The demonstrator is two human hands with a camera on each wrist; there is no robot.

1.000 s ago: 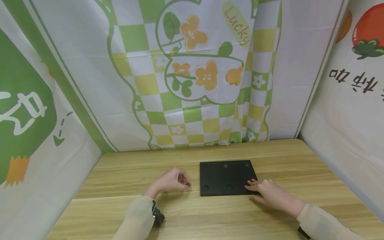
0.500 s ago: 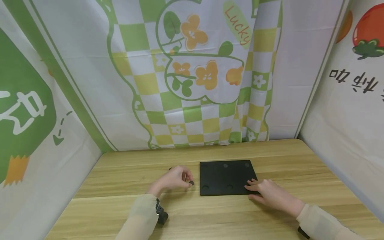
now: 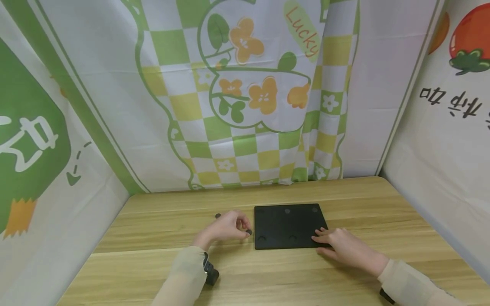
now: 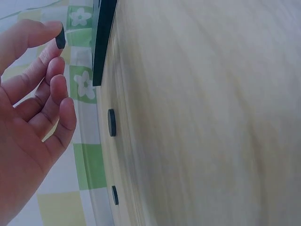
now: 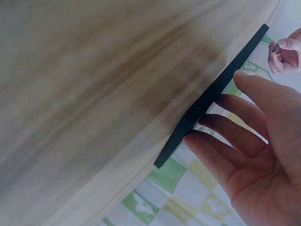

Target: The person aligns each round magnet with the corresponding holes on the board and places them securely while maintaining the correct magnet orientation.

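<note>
A small black disc (image 3: 249, 232) is pinched between the thumb and index finger of my left hand (image 3: 228, 225), just left of the board. In the left wrist view the same disc (image 4: 60, 37) shows edge-on, raised off the table. The thin black rectangular board (image 3: 273, 225) lies flat, with several round marks or recesses on its top. My right hand (image 3: 346, 245) rests its extended fingers on the board's right front corner. In the right wrist view its fingertips touch the board (image 5: 207, 101) along the edge.
A loose black disc (image 3: 217, 216) lies on the wooden table (image 3: 268, 280) behind my left hand. The left wrist view shows two discs on the table, a nearer one (image 4: 112, 122) and another one (image 4: 115, 195). A patterned curtain (image 3: 245, 148) hangs behind the table.
My left hand has moved right with the disc, closer to the board's left edge. The loose disc behind it has come into sight. My right hand and the board stay put.
</note>
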